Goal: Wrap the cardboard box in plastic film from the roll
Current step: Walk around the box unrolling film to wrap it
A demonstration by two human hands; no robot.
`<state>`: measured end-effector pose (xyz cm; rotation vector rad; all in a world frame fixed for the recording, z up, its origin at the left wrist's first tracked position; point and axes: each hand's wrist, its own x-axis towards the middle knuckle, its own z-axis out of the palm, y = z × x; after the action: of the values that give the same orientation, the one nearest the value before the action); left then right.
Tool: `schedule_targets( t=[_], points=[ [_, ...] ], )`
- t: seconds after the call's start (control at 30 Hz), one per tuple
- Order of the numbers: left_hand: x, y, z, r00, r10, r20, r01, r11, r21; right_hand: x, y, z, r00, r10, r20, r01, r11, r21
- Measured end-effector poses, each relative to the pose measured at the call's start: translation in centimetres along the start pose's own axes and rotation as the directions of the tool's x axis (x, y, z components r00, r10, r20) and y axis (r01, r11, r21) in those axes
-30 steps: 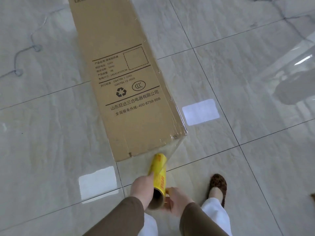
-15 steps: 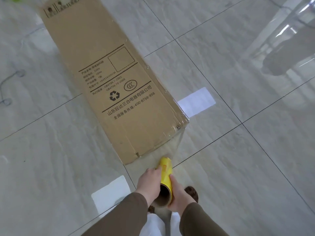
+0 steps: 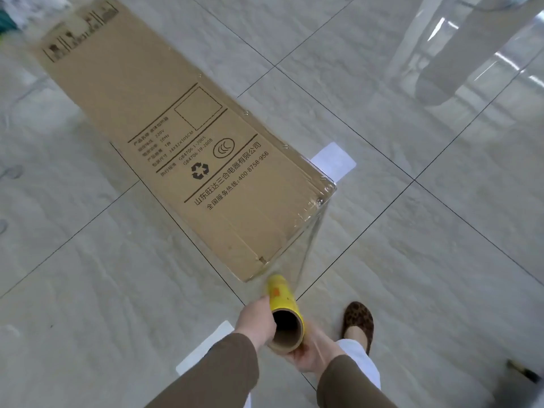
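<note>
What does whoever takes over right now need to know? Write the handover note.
Left hand: gripping the yellow film roll on its side.
Right hand: cupping the roll's near open end from below.
Cardboard box: standing tall on the tiled floor, leaning away in this view.
Plastic film: stretched from the roll to the box's near corner, already clinging around that end.
Left: carry the roll on around the box; most of the visible cardboard looks bare.

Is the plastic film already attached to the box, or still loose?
Attached: clear film stretches taut from the yellow roll to the cardboard box corner.
</note>
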<state>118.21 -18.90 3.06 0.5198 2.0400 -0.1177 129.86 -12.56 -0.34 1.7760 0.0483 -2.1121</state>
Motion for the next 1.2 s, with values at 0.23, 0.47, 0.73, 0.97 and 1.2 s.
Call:
schedule_targets(
  t=[0.23,0.47,0.73,0.97,1.2],
  points=[
    [-1.1,-3.0,0.3,0.940,0.328,0.095,-0.326,0.781,0.532,2.2,4.7,1.6,0.986,-0.125,-0.114,0.137,0.985,0.103],
    [-2.1,-6.0,0.7,0.966,0.246,0.078,-0.255,0.956,0.146,2.9,7.4,2.4,0.993,-0.068,-0.100,0.084,0.983,0.165],
    [-4.3,-9.8,3.5,0.980,0.001,0.199,0.028,0.989,-0.142,3.0,11.7,2.4,1.000,-0.026,0.005,0.024,0.955,0.295],
    [-4.0,-11.6,2.7,0.981,0.150,0.125,-0.179,0.946,0.269,3.0,14.3,3.5,0.975,-0.081,-0.207,0.095,0.994,0.060],
    [-4.3,-14.6,2.0,0.937,0.289,0.195,-0.348,0.741,0.574,3.7,16.3,7.3,0.995,-0.090,-0.048,0.098,0.977,0.189]
  ],
)
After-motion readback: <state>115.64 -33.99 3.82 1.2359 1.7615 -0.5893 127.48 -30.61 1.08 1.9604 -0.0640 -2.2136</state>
